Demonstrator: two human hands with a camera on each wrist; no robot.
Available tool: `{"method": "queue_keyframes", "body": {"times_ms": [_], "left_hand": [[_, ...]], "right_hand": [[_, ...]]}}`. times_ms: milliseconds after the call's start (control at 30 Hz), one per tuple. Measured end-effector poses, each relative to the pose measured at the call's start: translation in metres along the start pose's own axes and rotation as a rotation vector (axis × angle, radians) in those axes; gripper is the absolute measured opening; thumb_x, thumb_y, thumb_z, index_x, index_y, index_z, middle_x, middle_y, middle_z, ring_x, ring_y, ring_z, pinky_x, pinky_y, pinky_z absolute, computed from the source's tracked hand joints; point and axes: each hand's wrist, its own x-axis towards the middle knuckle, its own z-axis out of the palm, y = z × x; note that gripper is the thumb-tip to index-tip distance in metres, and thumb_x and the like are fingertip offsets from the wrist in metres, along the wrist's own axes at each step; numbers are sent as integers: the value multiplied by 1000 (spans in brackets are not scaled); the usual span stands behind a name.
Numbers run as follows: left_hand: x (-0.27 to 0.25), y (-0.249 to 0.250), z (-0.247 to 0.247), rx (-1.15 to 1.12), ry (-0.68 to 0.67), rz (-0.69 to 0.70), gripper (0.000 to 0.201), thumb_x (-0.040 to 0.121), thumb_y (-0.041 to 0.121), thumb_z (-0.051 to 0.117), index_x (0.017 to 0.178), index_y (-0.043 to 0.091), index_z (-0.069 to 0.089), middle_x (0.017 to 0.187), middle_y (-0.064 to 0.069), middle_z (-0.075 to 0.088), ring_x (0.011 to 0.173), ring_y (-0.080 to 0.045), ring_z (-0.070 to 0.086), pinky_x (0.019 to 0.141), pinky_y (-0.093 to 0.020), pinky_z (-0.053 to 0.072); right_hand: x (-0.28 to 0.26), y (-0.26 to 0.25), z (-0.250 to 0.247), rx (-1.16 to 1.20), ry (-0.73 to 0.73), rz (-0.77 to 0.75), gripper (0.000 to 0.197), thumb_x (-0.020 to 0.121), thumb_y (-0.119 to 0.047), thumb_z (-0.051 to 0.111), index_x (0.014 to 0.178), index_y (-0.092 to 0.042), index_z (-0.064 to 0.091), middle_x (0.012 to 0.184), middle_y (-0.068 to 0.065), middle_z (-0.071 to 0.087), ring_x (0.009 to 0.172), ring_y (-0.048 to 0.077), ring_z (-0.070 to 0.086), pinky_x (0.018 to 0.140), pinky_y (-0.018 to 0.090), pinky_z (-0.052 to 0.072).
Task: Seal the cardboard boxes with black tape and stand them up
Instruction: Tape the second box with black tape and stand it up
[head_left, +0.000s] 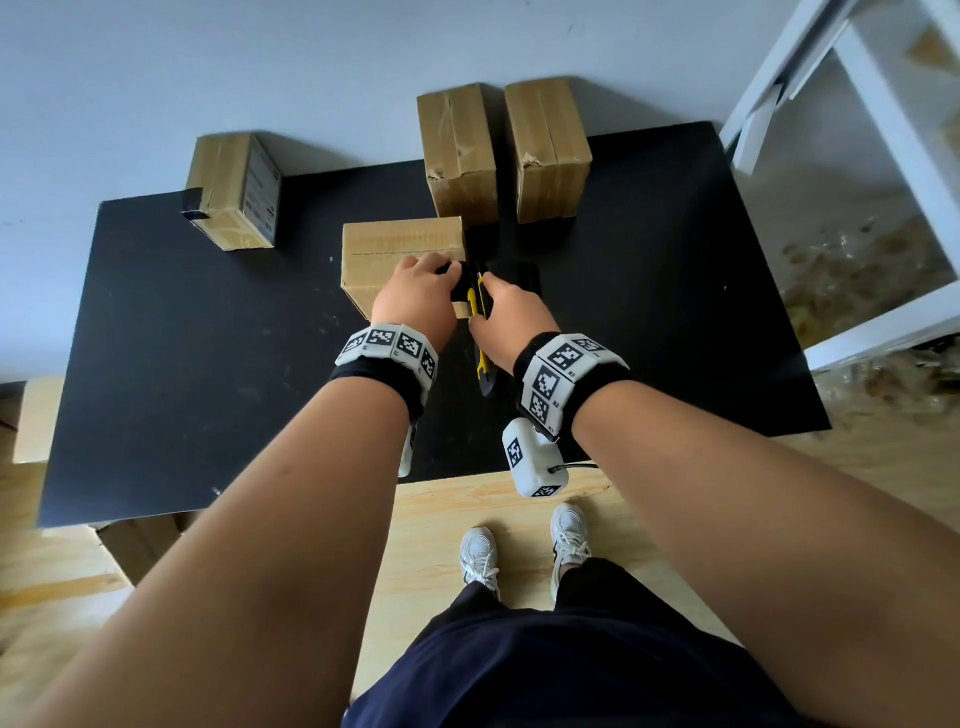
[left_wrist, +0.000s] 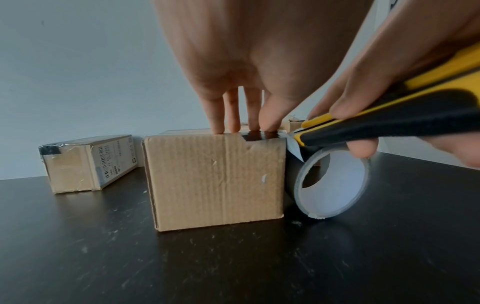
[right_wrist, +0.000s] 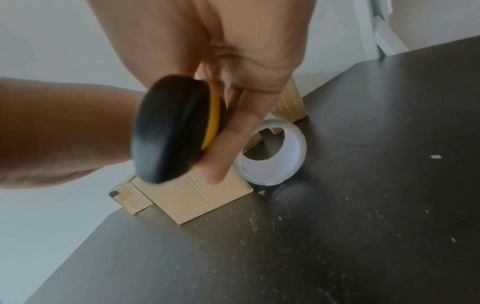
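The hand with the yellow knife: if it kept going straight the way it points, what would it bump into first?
Probably the strip of black tape stretched from the box to the roll. The right hand aims the knife tip right at it; depth is hard to judge.

A matte black rectangular tabletop (head_left: 649, 312), flecked with pale scuffs, is standing against a plain pale grey wall (head_left: 208, 62). Light wooden plank flooring (head_left: 467, 509) is showing below, and a white-painted frame (head_left: 883, 104) is leaning at right.
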Motion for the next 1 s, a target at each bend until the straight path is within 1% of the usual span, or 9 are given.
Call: {"method": "queue_keyframes", "body": {"times_ms": [167,267,400,533,633,700,800,900,1000], "left_hand": [[-2,1,-5,41,-28,-11,58,91,14,49,145,28,32,149,6,30,134,-22,25,97,-43,46],[-4,1,-6,54,-38,-6,59,91,16,51,145,28,31,149,6,30,135,-22,25,96,-43,47],[-4,2,-8,69,-39,-7,60,90,16,52,145,28,31,148,5,30,135,-22,24,94,-42,48],[-4,3,-9,79,-51,-8,59,91,16,51,145,29,30,148,5,30,135,-21,24,94,-43,48],[-4,2,-9,85,-58,-9,60,91,16,52,145,29,29,148,5,29,135,-22,24,94,-43,48],[-4,3,-9,89,-59,-6,59,91,16,52,144,29,30,147,5,30,134,-22,25,92,-42,48],[-5,3,-9,98,-57,-7,58,91,16,51,144,29,31,147,5,31,134,-22,26,91,-42,49],[-4,2,-9,108,-62,-8,57,91,16,50,144,29,31,147,5,30,134,-22,25,93,-43,49],[-3,3,-9,137,-75,-9,59,91,17,52,144,29,30,147,4,29,134,-22,26,92,-43,49]], "right_hand": [[3,-9,1,-111,-9,-18,65,94,-17,50,152,-10,22,129,13,58,116,28,57,91,35,48],[5,-10,3,-123,10,-30,62,93,-22,53,149,-9,30,124,13,61,112,28,60,85,35,48],[0,-8,4,-99,23,-40,60,90,-23,56,145,-9,36,119,12,63,110,28,61,85,35,49],[0,-8,3,-84,35,-46,50,89,-23,57,136,-9,47,110,11,66,103,29,63,83,37,53],[3,-10,5,-89,35,-36,38,89,-24,56,125,-11,54,103,10,66,97,29,65,72,33,50],[4,-11,6,-83,34,-34,31,88,-24,57,116,-11,56,97,9,66,91,28,65,68,32,48],[-1,-10,6,-82,37,-37,31,85,-23,58,114,-11,58,94,7,66,89,27,65,67,32,49],[-5,-8,4,-82,35,-43,40,86,-22,60,124,-10,55,99,8,66,92,26,65,75,34,53],[-5,-8,4,-62,35,-36,37,86,-23,60,120,-11,58,99,8,66,92,25,65,79,36,55]]}}
